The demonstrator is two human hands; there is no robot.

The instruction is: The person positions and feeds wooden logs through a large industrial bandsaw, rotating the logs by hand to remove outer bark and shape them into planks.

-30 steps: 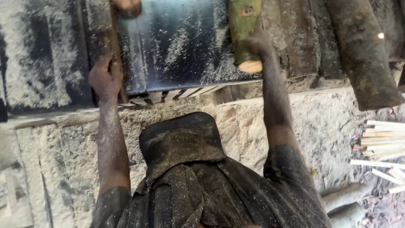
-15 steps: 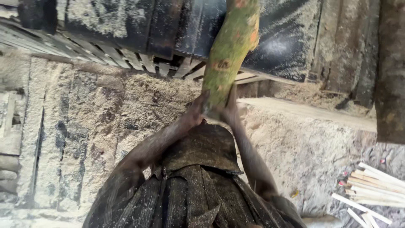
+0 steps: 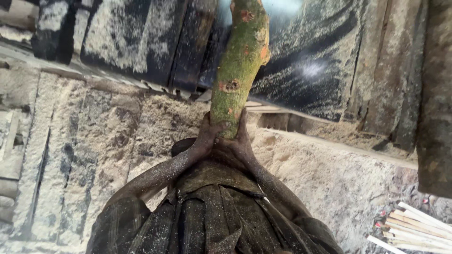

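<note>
Sawdust coats the dark machine desk (image 3: 320, 70) behind the green mossy log (image 3: 240, 66), which stands on it, long axis running away from the person, far end pointing past the frame top. Left hand (image 3: 205, 138) and right hand (image 3: 240, 143) clench the log's near end, fingers wrapped. Dusty bark could slip, twisting the log sideways. Pale sticks (image 3: 414, 226) lie well right.

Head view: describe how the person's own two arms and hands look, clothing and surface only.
Both hands, left hand and right hand, are bare, with no gloves, rings or watch visible. Fine pale sawdust speckles the hands and both forearms. The forearms are uncovered. Dark, striped-looking sleeves, also dusted with sawdust, are pushed up and bunched around the elbows.
</note>
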